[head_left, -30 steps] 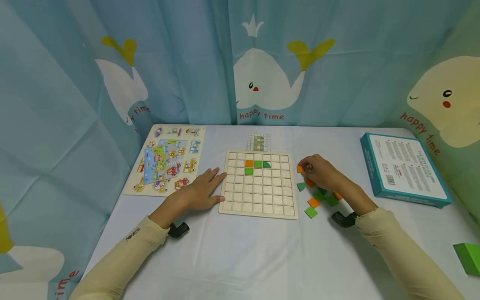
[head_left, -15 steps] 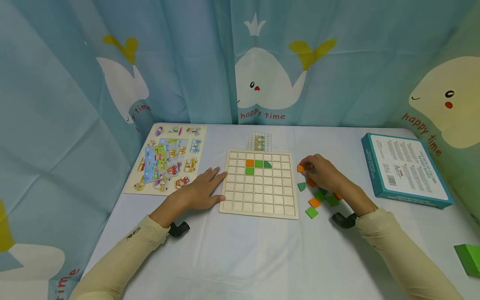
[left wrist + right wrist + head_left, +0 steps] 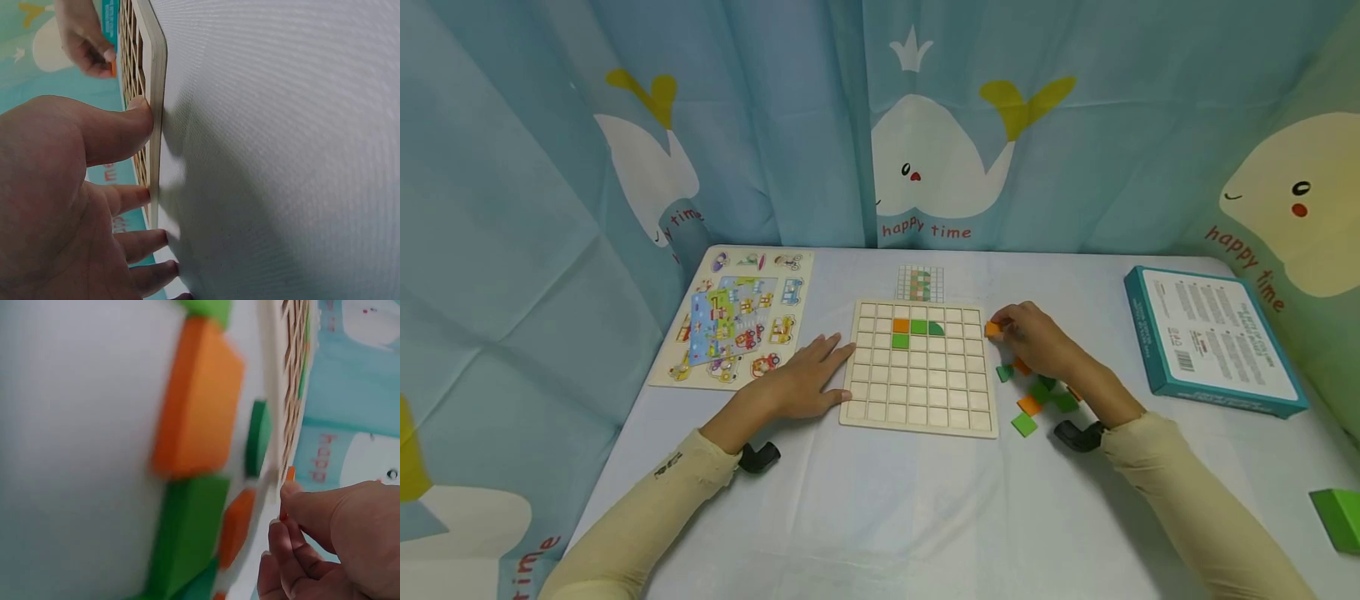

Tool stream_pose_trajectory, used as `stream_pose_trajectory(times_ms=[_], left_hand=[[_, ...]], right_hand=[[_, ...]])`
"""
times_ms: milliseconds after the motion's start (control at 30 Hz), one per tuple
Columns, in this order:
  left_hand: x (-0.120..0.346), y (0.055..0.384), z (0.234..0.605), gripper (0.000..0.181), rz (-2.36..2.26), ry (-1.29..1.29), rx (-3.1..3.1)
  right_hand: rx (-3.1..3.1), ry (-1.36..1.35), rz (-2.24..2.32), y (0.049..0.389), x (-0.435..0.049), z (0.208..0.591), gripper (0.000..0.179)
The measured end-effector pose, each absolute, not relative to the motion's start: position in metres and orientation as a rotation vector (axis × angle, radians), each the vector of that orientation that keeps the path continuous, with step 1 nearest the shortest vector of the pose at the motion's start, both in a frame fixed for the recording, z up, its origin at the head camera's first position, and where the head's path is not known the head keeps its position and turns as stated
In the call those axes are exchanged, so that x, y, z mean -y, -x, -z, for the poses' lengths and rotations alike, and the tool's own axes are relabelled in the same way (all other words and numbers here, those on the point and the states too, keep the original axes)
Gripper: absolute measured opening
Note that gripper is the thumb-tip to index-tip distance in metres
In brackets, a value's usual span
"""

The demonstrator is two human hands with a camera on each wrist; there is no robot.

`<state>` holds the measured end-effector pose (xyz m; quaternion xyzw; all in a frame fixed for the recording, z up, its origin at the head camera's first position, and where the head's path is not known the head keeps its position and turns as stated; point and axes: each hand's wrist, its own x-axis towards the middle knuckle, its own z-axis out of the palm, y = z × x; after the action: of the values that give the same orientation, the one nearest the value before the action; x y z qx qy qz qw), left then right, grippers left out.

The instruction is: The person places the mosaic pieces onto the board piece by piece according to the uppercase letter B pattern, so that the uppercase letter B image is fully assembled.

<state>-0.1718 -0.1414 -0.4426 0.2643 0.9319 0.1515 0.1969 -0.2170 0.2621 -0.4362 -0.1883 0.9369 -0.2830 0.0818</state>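
Note:
My right hand (image 3: 1037, 340) pinches an orange square tile (image 3: 993, 330) between thumb and fingers, just off the right edge of a wooden grid board (image 3: 917, 428). My left hand (image 3: 805, 382) lies spread at the board's left side; in the left wrist view its thumb (image 3: 128, 128) touches the rim. Set in the board's upper cells are an orange tile (image 3: 901, 326), two green square tiles, one a row below (image 3: 900, 341), and a dark green quarter-round tile (image 3: 936, 329). Loose orange and green tiles (image 3: 1028, 406) lie below my right hand, which partly hides them.
A small printed grid card (image 3: 921, 283) lies behind the board. At the left is a picture puzzle board (image 3: 700, 379) with printed cards on it. A teal box (image 3: 1217, 337) lies at the right, and a green block (image 3: 1337, 518) stands near the right edge.
My right hand has lifted slightly and moved left toward the board with the orange square tile in its fingers. The left hand has stayed in place.

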Motion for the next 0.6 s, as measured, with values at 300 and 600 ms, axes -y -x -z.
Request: stream_pose_trajectory(times_ms=[300,600], left_hand=[[0.142,0.171,0.444,0.08,-0.42,-0.741,-2.616],[0.14,0.169,0.442,0.08,-0.418,-0.736,-2.618]], right_hand=[[-2.73,0.679,0.86,0.213,-0.221,0.434,0.028],[-2.758,0.793,0.884,0.214,-0.198,0.44,0.015]])
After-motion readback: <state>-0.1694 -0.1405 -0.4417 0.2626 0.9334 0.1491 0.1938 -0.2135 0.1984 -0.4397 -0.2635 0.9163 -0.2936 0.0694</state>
